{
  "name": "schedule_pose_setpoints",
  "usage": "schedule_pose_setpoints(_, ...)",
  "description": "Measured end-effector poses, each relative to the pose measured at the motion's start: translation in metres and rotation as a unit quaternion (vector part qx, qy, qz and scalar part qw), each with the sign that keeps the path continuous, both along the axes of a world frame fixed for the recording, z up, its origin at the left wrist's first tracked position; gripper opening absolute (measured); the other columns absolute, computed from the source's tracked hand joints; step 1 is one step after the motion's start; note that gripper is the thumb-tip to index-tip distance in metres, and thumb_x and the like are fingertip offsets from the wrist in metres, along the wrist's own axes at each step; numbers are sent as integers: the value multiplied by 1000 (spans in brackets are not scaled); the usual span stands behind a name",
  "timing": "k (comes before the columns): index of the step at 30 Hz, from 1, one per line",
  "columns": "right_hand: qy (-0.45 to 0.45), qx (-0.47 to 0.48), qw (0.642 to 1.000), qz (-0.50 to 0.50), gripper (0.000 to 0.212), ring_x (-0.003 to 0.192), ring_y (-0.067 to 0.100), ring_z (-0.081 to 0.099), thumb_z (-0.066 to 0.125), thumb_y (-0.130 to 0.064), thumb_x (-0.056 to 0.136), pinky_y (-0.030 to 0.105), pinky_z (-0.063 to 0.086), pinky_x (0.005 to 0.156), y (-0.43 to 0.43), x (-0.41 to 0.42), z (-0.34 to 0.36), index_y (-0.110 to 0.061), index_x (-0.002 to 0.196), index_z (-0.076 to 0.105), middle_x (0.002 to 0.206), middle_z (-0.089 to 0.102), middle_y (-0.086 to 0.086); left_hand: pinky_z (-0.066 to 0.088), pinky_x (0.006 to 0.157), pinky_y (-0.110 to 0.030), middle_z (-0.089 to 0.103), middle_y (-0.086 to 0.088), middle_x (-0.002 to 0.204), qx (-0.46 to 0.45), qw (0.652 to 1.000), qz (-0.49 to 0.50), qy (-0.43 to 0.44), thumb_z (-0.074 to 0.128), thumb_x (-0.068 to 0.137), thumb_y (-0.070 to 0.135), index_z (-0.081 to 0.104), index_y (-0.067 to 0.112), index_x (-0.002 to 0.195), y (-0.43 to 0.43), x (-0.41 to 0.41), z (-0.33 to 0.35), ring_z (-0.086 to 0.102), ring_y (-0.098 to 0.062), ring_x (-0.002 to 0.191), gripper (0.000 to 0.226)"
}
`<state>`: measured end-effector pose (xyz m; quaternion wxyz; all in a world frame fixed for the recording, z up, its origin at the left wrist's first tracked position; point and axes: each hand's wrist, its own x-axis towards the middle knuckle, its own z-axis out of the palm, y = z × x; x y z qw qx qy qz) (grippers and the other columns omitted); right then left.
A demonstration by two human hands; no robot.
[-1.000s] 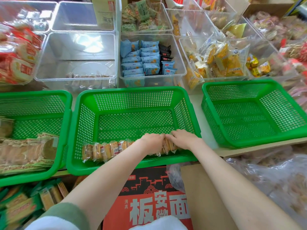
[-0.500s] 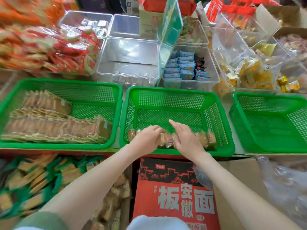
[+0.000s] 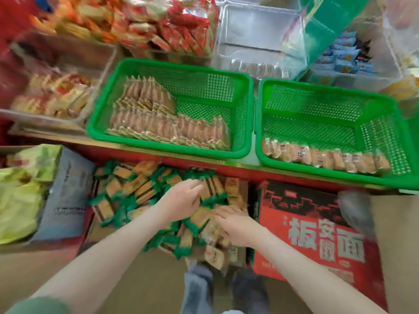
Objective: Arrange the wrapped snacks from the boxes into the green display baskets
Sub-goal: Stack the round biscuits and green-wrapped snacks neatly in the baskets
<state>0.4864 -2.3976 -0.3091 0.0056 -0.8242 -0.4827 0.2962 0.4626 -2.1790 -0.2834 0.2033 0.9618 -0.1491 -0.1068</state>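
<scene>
Grip: L hand [image 3: 181,200] + R hand [image 3: 235,226] both down on heap of green-and-orange wrapped snack packets [image 3: 133,189] in open carton below counter. Motion blur, can't tell if either holds a packet. Above, on red-edged shelf [image 3: 226,165], two baskets side by side: left green perforated plastic basket [image 3: 246,91] w/ rows of tan packets; right green perforated plastic basket [image 3: 328,83] w/ one row along near wall. Clear plastic bins [image 3: 256,30] behind. Red printed cardboard box [image 3: 317,211] just right of carton.

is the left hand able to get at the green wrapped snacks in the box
Likely yes: the left hand is right over the green-wrapped snacks, which lie loose and uncovered; the right hand sits beside it, not blocking.
</scene>
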Motion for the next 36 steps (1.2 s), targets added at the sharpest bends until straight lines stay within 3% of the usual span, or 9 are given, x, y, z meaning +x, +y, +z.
schedule_pose_setpoints(3,1,-82,996,44,68,147,25,7,49,-11,91,39,0,117,15,-7,-11,-11,152,18,159,15,6,50,83,-38,62,-11,106,-3,1000,15,10,39,93,11,62,5,112,19,-23,-4,58,-31,98,31)
schedule_pose_setpoints(8,-65,-117,986,100,60,141,28,20,52,-14,91,41,11,118,29,-7,-23,-10,146,28,151,29,8,45,88,-35,60,-10,116,-7,1000,29,7,48,96,13,61,6,118,34,-39,-7,56,-29,107,27)
schedule_pose_setpoints(11,-79,-49,992,81,53,131,29,32,51,-9,87,39,19,112,29,-8,-19,-8,139,39,140,40,9,43,88,-32,59,-8,116,-10,999,26,32,51,96,27,57,9,123,27,-45,-12,54,-26,107,33)
schedule_pose_setpoints(15,-125,63,989,42,56,116,34,47,65,-13,74,45,34,103,25,-15,-10,-3,127,52,123,53,12,33,105,-33,48,-4,138,29,995,28,87,56,89,50,38,14,142,-4,-56,-22,43,-23,127,67)
schedule_pose_setpoints(20,-155,147,977,-22,66,101,32,56,84,-14,51,44,51,82,22,-33,-7,0,111,60,107,60,10,35,100,-32,52,-6,131,60,994,74,45,62,83,45,33,9,141,-41,-68,-36,49,-24,118,74)
schedule_pose_setpoints(26,-73,217,947,-224,73,120,38,44,75,-4,72,50,41,100,15,-69,-26,-3,135,38,130,47,19,47,89,-37,55,-11,120,48,988,138,51,62,82,31,44,4,131,-46,-80,-38,51,-29,111,59)
schedule_pose_setpoints(28,-67,165,952,-248,70,121,38,42,72,-16,79,49,34,102,13,-85,-34,-6,137,34,130,44,17,46,93,-36,52,-11,125,63,982,164,75,59,86,35,41,5,132,-41,-90,-39,47,-28,117,58)
schedule_pose_setpoints(31,-65,21,988,-137,75,128,31,37,65,-36,85,43,25,106,4,-111,-52,-13,146,28,136,44,7,45,96,-35,47,-9,135,51,971,210,100,54,89,40,34,7,140,-30,-109,-40,42,-25,125,64)
schedule_pose_setpoints(36,-151,-63,987,-8,83,130,35,37,64,-25,85,46,25,109,-6,-126,-77,-14,152,14,147,36,13,42,99,-34,44,-8,141,36,956,269,106,56,90,41,30,9,145,-16,-139,-41,38,-23,131,69)
